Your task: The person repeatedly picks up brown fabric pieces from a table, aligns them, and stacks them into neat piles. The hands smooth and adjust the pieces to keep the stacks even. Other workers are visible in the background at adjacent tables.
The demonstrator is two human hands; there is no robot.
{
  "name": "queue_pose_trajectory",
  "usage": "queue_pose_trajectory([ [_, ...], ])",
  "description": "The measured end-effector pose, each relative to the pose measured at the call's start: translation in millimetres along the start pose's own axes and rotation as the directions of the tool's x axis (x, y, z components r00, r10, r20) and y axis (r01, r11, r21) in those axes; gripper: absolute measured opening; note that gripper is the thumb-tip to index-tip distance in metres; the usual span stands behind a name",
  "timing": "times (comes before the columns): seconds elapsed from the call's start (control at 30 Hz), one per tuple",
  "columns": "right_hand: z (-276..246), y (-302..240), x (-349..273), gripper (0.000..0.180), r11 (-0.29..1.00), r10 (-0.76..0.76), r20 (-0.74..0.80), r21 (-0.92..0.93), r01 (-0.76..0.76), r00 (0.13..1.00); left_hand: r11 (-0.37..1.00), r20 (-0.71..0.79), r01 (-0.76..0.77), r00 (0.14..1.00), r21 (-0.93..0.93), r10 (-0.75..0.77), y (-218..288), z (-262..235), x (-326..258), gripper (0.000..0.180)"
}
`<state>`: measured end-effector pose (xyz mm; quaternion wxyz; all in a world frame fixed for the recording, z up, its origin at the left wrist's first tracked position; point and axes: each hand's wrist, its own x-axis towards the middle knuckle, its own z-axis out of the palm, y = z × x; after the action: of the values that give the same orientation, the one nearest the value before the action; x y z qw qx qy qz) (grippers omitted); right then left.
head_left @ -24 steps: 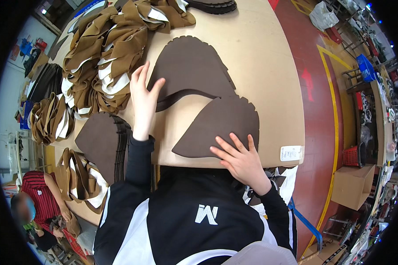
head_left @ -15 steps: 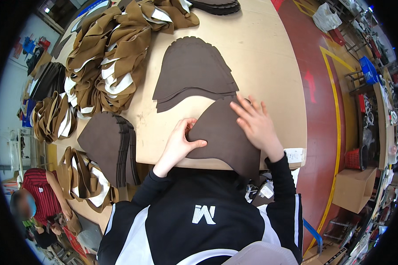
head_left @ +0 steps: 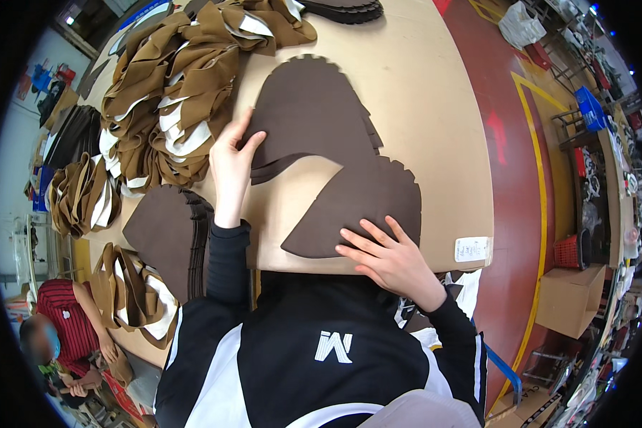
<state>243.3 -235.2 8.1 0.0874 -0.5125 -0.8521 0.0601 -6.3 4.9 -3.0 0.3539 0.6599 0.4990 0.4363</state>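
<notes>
- So half a sec ago we had both hands on the near piece, left hand at its left edge and right hand by its right side. Rn they're split btw 2 spots.
- Our left hand (head_left: pixel 230 152) is up at abt 10 o'clock, part open, thumb over the left edge of a matte dark-brown, bell-shaped sheet w/ a toothed curved top (head_left: pixel 303 107). Can't tell if it's pinched or just touched, fingers partly hidden.
- That bell-shaped sheet is at 12, top of a small pile; lower layers peek out along its right side & bottom edge. Its left edge is a bit blurry, so prob moving IMO.
- Our right hand (head_left: pixel 392 264), abt 4 o'clock, is flat w/ fingers spread, gripping nothing, resting on the near piece: a matte dark-brown, pointed, curved sheet (head_left: pixel 353 203) just right of centre.
- The near piece lies flatter now; a moment ago its lower right corner hung past the table edge.
- The 2 sheets meet btw 12 and 2 o'clock, can't tell which is on top.
- What it means, AFAICT: RH's steadying the near piece while LH deals w/ the pile.
- All on a tan, smooth-topped table (head_left: pixel 435 107).
</notes>
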Motion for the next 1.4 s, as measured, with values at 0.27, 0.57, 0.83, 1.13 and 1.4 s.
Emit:
queue_pose_trajectory([
  [0.27,8,60,25,0.045,0.971,0.233,-0.074,-0.04,-0.236,0.97,0.984,0.535,-0.049,0.843,0.171,-0.052,18,32,-110,0.095],
  [0.57,-20,76,30,0.058,0.944,0.305,-0.251,-0.047,-0.326,0.919,0.97,0.437,0.221,0.866,0.105,-0.244,4,33,-87,0.032],
  [0.83,6,-3,3,0.057,0.993,-0.106,0.005,0.042,0.106,0.994,0.988,0.333,0.13,0.938,-0.08,-0.097,16,19,-8,0.019],
  [1.13,-14,2,1,0.058,0.998,-0.061,0.018,0.013,0.061,0.998,0.991,0.327,0.13,0.939,-0.042,-0.11,7,15,-55,0.015],
  [1.4,11,35,26,0.047,0.999,0.04,-0.053,0.007,-0.04,0.998,0.843,-0.111,-0.295,0.918,0.451,0.38,16,-14,1,0.032],
])
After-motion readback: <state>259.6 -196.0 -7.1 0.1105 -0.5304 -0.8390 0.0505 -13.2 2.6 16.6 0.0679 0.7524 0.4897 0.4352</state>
